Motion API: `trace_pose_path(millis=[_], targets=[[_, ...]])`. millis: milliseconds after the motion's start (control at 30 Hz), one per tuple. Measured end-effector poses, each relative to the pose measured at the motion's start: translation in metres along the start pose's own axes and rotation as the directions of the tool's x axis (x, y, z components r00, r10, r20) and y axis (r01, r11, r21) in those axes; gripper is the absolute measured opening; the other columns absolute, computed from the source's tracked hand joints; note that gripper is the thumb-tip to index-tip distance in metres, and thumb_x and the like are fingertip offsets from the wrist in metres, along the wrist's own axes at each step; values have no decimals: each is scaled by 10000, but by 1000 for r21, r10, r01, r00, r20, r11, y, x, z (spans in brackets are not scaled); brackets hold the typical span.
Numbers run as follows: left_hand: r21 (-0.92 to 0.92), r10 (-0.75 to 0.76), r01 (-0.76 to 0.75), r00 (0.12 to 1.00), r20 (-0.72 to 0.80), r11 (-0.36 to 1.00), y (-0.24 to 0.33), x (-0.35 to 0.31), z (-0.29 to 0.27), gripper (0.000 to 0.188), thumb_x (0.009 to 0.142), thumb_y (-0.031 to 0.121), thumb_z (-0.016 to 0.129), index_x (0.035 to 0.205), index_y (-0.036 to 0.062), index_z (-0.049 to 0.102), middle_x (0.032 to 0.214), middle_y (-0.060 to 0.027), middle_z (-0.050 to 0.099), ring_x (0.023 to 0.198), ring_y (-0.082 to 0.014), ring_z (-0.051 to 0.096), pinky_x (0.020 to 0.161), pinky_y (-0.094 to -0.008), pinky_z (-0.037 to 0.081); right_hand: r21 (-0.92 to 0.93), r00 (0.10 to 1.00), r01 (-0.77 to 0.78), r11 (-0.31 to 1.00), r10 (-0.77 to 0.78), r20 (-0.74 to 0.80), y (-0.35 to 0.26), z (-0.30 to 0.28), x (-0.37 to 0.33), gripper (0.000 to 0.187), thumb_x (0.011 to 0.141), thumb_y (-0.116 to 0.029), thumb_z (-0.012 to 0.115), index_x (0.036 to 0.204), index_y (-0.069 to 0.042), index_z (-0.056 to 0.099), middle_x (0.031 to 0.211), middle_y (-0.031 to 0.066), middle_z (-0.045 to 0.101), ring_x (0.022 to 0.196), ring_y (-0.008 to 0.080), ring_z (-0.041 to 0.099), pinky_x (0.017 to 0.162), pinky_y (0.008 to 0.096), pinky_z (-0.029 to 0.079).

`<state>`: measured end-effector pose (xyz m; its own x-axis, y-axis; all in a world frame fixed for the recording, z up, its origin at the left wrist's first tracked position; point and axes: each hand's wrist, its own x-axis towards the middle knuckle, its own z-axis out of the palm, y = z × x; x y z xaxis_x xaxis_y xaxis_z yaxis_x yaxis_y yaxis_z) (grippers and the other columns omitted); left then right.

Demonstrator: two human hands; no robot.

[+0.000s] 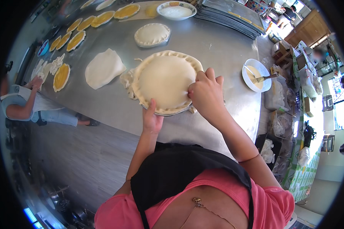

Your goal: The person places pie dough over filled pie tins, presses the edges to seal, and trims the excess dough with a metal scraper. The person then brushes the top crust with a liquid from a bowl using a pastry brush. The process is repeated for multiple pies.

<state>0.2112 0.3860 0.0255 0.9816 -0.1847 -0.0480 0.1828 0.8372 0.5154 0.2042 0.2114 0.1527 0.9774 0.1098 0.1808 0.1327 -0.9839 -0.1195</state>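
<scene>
Pie (165, 78) with dough lid on steel table (218, 49), centre. Rim crimped along far side and left; near-right edge unfinished, judging by flat stretch. Right hand (206, 93) fingers pinching pie edge there. Left hand (152, 119) gripping pie's near rim, thumb up. Dough scraps (127, 82) left of pie.

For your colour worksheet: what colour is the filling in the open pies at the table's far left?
Orange-yellow filling, clearest in the head view.

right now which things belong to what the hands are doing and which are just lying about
In hand:
- covered pie
- left hand steadying its rim
- right hand pinching the edge

Lying about:
- folded dough sheet
- second covered pie
- bowl with brush
- open filled pies
- stacked trays
</scene>
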Motion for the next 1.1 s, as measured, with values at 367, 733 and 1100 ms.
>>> trace_pose_path(millis=[367, 733, 1100], targets=[[91, 52, -55, 998, 35, 994, 1, -1, -1, 633, 890, 165, 598, 1409, 85, 244, 1368, -62, 402, 1268, -208, 387, 1048, -396, 333, -8, 991, -133, 991, 133, -29, 5, -11, 6, 110, 629, -183, 762, 696, -115, 707, 814, 41, 562, 914, 242, 465, 757, 409, 325], [82, 130, -129, 992, -6, 988, 25, 5, -2, 629, 885, 168, 604, 1406, 92, 259, 1369, -65, 406, 1264, -217, 393, 1037, -415, 350, 199, 954, -232, 952, 184, 236, 110, 110, -55, 493, 756, -204, 682, 1194, -70, 497, 1167, 169, 499, 1060, 324, 500, 904, 410, 431], [183, 227, -216, 973, -43, 959, 34, -2, 19, 601, 895, 141, 586, 1397, 73, 263, 1360, -72, 408, 1241, -212, 419, 1007, -399, 387, 630, 850, -53, 775, 366, -378, 70, 30, -38, 194, 631, -8, 646, 796, -43, 550, 721, 132, 602, 633, 294, 604, 564, 347, 469]])
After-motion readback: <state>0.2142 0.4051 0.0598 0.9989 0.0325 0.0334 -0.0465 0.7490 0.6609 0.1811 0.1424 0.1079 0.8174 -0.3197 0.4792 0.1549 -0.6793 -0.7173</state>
